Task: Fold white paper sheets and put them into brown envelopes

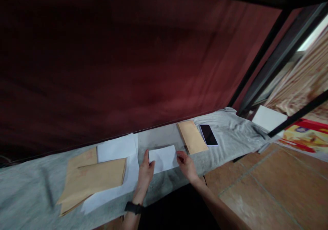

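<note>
Between my two hands is a white sheet of paper [164, 159], held low over the grey cloth. My left hand [146, 168] pinches its left edge, thumb on top. At the right edge my right hand [186, 163] grips the paper with curled fingers. To the left lie brown envelopes [99, 177], overlapping a spread of white sheets [116, 147]. A stack of brown envelopes [193, 137] sits beyond my right hand, beside a phone [208, 134] with a dark screen.
Grey cloth [225, 131] covers the long narrow surface. A dark red panel [143, 69] rises along its back edge, and black frame bars [256, 59] stand at the right. On the tiled floor side are a white box [269, 117] and a red-yellow box [307, 134].
</note>
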Action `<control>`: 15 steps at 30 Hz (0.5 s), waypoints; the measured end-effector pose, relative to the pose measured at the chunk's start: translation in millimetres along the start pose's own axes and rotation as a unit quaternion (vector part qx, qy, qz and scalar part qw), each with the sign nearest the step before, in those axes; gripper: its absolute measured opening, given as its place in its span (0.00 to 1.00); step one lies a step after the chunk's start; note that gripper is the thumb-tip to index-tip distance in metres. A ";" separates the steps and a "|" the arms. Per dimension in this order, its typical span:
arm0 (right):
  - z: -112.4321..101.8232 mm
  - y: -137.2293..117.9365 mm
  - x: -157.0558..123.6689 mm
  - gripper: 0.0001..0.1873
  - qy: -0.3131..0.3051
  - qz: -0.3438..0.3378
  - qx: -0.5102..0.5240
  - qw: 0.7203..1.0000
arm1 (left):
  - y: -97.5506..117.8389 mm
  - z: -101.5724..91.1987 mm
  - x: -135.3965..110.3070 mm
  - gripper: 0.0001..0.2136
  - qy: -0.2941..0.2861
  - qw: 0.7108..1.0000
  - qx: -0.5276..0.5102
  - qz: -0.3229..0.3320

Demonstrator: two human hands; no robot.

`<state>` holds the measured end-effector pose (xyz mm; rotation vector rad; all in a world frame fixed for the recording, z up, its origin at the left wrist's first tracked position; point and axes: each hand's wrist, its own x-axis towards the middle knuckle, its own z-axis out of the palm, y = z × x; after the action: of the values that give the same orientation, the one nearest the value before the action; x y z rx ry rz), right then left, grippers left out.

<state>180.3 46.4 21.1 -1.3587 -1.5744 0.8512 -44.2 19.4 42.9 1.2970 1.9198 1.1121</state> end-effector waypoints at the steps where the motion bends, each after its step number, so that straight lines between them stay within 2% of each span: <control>1: -0.2 0.4 -2.4 0.16 0.002 -0.006 -0.017 1.000 | -0.1 2.2 -0.5 0.31 -0.005 1.000 0.029 0.000; 3: -0.2 -0.9 -7.0 0.17 0.000 -0.027 -0.062 0.998 | 0.2 6.9 -2.7 0.31 -0.013 0.996 0.086 -0.006; 5: 1.3 -3.4 -10.5 0.20 -0.013 -0.082 -0.125 0.989 | 1.0 11.0 -5.1 0.31 -0.018 0.990 0.137 -0.009; 9: 9.3 -4.3 -15.5 0.23 -0.061 -0.206 -0.272 0.938 | 6.5 13.4 -9.7 0.30 -0.016 0.975 0.221 -0.005; 12: 14.8 -0.5 -19.5 0.26 -0.071 -0.223 -0.348 0.908 | 14.1 12.1 -16.6 0.28 0.016 0.960 0.281 0.012; 15: 16.9 3.5 -22.6 0.28 -0.069 -0.226 -0.375 0.896 | 21.9 19.2 -28.3 0.26 0.061 0.945 0.312 0.084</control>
<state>166.8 25.5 7.3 -1.3420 -2.3475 0.0254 -8.2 3.4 52.4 1.7807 2.4027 0.6812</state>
